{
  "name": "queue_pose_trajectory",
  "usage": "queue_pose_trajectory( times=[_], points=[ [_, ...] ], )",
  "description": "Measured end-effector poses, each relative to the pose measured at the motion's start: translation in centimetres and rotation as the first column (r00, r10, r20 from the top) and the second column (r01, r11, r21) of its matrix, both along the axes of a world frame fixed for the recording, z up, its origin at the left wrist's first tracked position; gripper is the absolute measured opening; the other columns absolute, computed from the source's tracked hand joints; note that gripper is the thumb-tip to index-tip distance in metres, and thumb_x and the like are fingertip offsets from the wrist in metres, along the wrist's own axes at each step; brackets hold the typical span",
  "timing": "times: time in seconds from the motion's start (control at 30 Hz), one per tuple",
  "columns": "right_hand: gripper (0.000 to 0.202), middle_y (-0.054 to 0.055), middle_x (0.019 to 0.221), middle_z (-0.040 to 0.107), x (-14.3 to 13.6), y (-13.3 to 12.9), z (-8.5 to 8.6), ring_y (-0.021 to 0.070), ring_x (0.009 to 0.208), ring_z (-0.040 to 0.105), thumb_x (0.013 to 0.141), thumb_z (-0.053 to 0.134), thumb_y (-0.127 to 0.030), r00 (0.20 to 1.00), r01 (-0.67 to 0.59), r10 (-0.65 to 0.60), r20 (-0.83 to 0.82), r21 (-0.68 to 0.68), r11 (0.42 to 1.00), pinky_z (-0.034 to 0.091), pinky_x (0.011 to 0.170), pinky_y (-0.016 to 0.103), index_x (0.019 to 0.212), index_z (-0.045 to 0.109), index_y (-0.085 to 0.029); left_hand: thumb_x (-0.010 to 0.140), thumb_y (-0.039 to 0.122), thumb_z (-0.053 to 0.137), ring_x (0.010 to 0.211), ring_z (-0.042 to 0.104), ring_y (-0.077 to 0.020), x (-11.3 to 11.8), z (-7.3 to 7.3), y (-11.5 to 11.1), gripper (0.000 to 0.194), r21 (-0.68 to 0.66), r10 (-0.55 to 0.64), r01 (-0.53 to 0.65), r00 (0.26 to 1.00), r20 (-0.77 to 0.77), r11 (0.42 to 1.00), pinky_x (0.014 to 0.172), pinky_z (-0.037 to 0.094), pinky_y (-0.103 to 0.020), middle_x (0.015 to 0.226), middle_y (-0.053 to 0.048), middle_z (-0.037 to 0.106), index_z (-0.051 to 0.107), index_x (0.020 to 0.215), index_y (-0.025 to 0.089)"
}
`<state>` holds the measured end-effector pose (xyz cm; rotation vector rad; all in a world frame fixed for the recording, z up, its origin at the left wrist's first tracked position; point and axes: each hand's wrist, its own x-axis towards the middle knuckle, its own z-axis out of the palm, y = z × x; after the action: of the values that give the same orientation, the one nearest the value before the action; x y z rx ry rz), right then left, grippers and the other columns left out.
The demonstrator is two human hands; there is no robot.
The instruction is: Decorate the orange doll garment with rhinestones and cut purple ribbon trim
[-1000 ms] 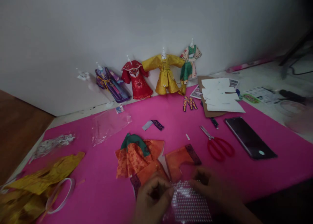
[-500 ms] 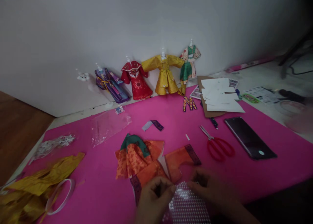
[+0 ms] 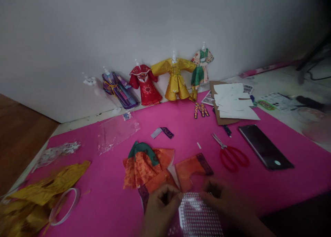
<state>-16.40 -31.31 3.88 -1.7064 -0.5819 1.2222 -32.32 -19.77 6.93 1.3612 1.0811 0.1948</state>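
Near the bottom of the view, a clear sheet with rows of small shiny dots (image 3: 199,213) hangs between my hands. My left hand (image 3: 164,207) pinches its upper left corner with thumb and forefinger. At the upper right corner, my right hand (image 3: 219,199) is closed on the same sheet, its fingers somewhat blurred. Just beyond lie orange doll-clothes pieces with dark purple trim (image 3: 190,169), one partly behind my left hand. Left of them rests an orange gathered piece with a green band (image 3: 141,164).
Red-handled scissors (image 3: 230,156) and a phone (image 3: 265,145) lie to the right, papers on cardboard (image 3: 234,101) behind. Dressed doll forms, including a yellow robe (image 3: 176,78), stand along the wall. Gold fabric (image 3: 49,185), a tape ring (image 3: 74,204) and a plastic bag (image 3: 117,130) lie left.
My left hand has shifted slightly left and up, and more of the dotted sheet's left edge shows. Both hands keep hold of it. The view has shifted slightly.
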Motion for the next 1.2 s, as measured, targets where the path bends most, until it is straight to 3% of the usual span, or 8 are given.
queue_pose_trajectory(
  times=[0.23, 0.6, 0.87, 1.2],
  points=[
    [0.02, -0.003, 0.057, 0.057, 0.02, -0.02, -0.39, 0.0158, 0.058, 0.054, 0.068, 0.067, -0.038, 1.0, 0.0, 0.0, 0.005, 0.013, 1.0, 0.045, 0.055, 0.026, 0.062, 0.056, -0.021, 0.076, 0.033, 0.063, 0.064, 0.047, -0.0165, -0.6, -0.4, -0.02, 0.02, 0.078, -0.049, 0.048, 0.999, 0.018, 0.996, 0.063, 0.037, -0.029, 0.064, 0.002, 0.053, 0.061, 0.063, 0.018],
    [0.019, -0.004, 0.056, 0.055, 0.23, 0.07, -0.25, 0.0152, 0.056, 0.052, 0.068, 0.067, -0.036, 1.0, -0.012, 0.012, 0.004, 0.026, 1.0, 0.042, 0.054, 0.026, 0.061, 0.057, -0.022, 0.082, 0.033, 0.057, 0.07, 0.053, -0.0198, -0.81, 0.16, -0.29, 0.023, 0.202, -0.093, 0.097, 0.995, -0.031, 0.974, 0.068, 0.042, -0.031, 0.069, -0.001, 0.057, 0.064, 0.065, 0.02],
    [0.022, -0.003, 0.056, 0.053, 0.01, 0.03, -0.55, 0.0158, 0.056, 0.051, 0.067, 0.067, -0.039, 1.0, -0.002, 0.002, -0.011, 0.031, 1.0, 0.041, 0.053, 0.027, 0.061, 0.054, -0.022, 0.078, 0.028, 0.062, 0.076, 0.057, -0.0198, -0.59, -0.03, -0.39, 0.015, 0.233, -0.074, 0.064, 0.997, 0.035, 0.97, 0.072, 0.044, -0.03, 0.075, -0.002, 0.06, 0.063, 0.065, 0.02],
    [0.024, -0.004, 0.059, 0.055, 0.42, -0.36, -0.53, 0.0153, 0.058, 0.052, 0.068, 0.071, -0.04, 0.998, -0.01, 0.013, -0.061, 0.049, 0.999, 0.041, 0.056, 0.026, 0.064, 0.057, -0.021, 0.077, 0.03, 0.063, 0.057, 0.054, -0.0145, -0.49, 0.23, -0.56, 0.018, 0.014, -0.01, 0.01, 1.0, 0.018, 1.0, 0.057, 0.041, -0.024, 0.057, 0.003, 0.058, 0.063, 0.063, 0.02]
  ],
)
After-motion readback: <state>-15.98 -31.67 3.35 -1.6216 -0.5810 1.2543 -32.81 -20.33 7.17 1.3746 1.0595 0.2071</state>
